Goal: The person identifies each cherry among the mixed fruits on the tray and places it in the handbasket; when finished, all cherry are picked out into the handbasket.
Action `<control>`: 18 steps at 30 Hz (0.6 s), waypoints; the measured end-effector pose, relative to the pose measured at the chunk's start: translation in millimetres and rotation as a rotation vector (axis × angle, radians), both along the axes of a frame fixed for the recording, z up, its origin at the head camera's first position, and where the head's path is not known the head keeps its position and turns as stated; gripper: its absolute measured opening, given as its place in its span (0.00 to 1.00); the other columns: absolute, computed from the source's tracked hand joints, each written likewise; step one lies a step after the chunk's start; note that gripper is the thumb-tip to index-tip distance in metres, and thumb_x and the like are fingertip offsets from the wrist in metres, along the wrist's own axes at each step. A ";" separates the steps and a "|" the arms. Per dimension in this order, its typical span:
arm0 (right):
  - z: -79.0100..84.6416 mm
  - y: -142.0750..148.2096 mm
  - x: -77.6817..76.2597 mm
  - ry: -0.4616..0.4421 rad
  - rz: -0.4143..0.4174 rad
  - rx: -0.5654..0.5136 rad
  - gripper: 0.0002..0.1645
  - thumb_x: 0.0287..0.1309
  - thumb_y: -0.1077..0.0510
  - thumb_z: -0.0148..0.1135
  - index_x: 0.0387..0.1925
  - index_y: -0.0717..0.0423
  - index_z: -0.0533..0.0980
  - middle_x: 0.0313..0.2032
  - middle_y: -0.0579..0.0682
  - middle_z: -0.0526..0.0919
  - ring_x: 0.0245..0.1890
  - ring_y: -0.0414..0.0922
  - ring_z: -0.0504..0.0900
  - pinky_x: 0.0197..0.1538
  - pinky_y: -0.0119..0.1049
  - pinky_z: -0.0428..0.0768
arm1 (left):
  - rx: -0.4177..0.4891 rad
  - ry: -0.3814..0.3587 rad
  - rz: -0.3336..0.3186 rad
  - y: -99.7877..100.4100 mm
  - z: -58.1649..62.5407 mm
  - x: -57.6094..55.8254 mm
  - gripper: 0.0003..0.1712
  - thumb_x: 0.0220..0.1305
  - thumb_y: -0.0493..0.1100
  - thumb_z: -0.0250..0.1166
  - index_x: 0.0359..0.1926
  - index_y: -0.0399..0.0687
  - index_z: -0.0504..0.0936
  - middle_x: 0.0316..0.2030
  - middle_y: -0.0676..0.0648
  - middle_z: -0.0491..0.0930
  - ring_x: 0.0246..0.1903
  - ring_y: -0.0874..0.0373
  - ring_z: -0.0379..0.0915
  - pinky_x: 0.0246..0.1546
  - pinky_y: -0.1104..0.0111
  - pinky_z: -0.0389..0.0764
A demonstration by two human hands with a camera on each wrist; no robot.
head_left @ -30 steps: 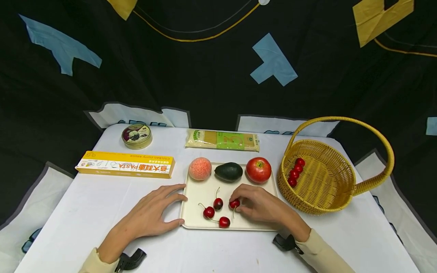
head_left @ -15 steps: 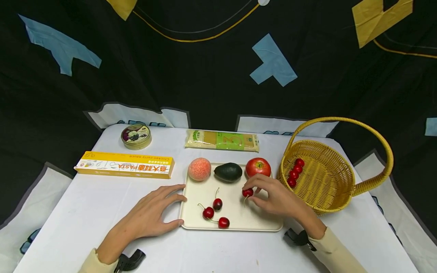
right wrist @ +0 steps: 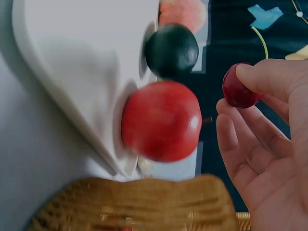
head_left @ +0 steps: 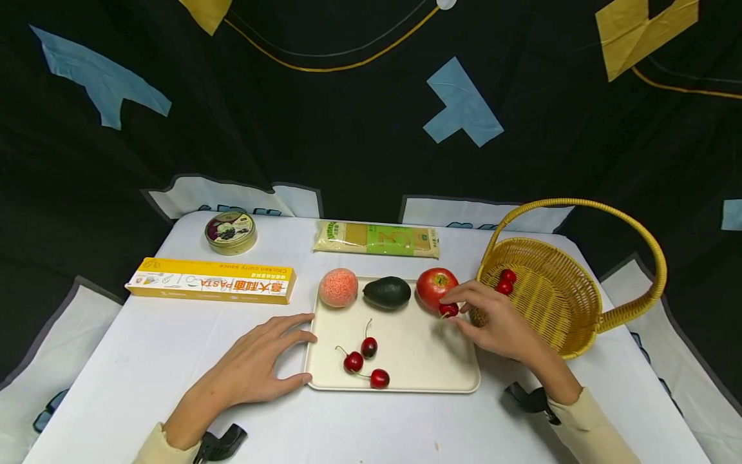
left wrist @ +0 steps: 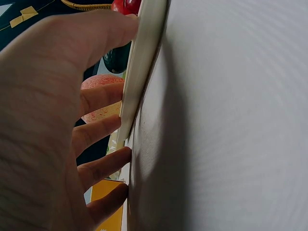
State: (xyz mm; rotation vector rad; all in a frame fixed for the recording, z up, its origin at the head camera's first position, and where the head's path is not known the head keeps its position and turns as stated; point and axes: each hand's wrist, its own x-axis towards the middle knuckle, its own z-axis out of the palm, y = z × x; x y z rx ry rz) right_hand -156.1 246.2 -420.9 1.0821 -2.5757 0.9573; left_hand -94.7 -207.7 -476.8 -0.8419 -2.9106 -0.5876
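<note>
My right hand [head_left: 503,322] pinches a dark red cherry [head_left: 449,310] between thumb and fingers above the right side of the cream tray [head_left: 429,367]. In the right wrist view this cherry [right wrist: 238,89] shows a thin green stem. In the head view the cherry overlaps the front of a red apple [head_left: 433,287]. My left hand [head_left: 263,361] lies with spread fingers along the tray's left edge, fingertips right at the rim. Three stemmed cherries [head_left: 369,348] rest on the tray's left half. An avocado [head_left: 387,292] and a peach [head_left: 339,287] sit along its back.
A wicker basket [head_left: 587,290] with a tall handle stands right of the tray. Red cherries [head_left: 505,282] lie inside, partly hidden by my right hand. Farther back are a pasta box [head_left: 211,281], a round tin [head_left: 230,233] and a noodle packet [head_left: 377,240].
My right hand has lifted the cherry off the tray and carried it right and back, toward the basket. The left hand stays at the tray's edge.
</note>
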 end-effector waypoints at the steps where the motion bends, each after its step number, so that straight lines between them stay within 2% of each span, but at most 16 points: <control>1: 0.9 2.6 0.2 0.003 -0.014 -0.001 0.25 0.53 0.69 0.81 0.53 0.51 0.87 0.52 0.45 0.87 0.44 0.42 0.84 0.40 0.38 0.89 | -0.001 -0.002 0.001 -0.1 0.1 0.0 0.31 0.59 0.66 0.77 0.61 0.66 0.85 0.78 0.54 0.69 0.73 0.50 0.70 0.68 0.45 0.76; 8: 7.1 22.6 1.2 0.022 -0.110 0.018 0.25 0.54 0.68 0.81 0.54 0.51 0.87 0.52 0.45 0.87 0.46 0.43 0.85 0.44 0.41 0.90 | 0.002 -0.001 0.003 -0.2 0.0 1.0 0.31 0.59 0.66 0.78 0.61 0.66 0.85 0.77 0.54 0.70 0.73 0.49 0.70 0.69 0.44 0.75; 10: 8.0 29.6 1.2 0.013 -0.129 0.011 0.26 0.55 0.68 0.81 0.55 0.52 0.86 0.52 0.46 0.87 0.43 0.42 0.85 0.42 0.42 0.91 | 0.002 0.003 0.002 -0.1 0.1 1.4 0.31 0.58 0.66 0.78 0.61 0.66 0.85 0.77 0.53 0.70 0.72 0.49 0.70 0.69 0.44 0.75; 13: 8.0 40.8 0.5 0.013 -0.168 0.020 0.26 0.56 0.68 0.81 0.56 0.52 0.85 0.51 0.45 0.88 0.41 0.38 0.85 0.43 0.36 0.90 | 0.003 0.006 0.000 0.2 0.2 1.4 0.31 0.58 0.66 0.78 0.61 0.65 0.85 0.77 0.53 0.70 0.72 0.49 0.70 0.69 0.45 0.75; 18: 9.2 56.7 1.9 0.013 -0.233 0.029 0.27 0.55 0.68 0.81 0.56 0.52 0.84 0.48 0.45 0.88 0.41 0.40 0.87 0.46 0.27 0.87 | 0.004 -0.003 0.000 0.4 0.5 0.3 0.31 0.59 0.66 0.77 0.61 0.66 0.85 0.77 0.54 0.70 0.73 0.49 0.70 0.69 0.45 0.75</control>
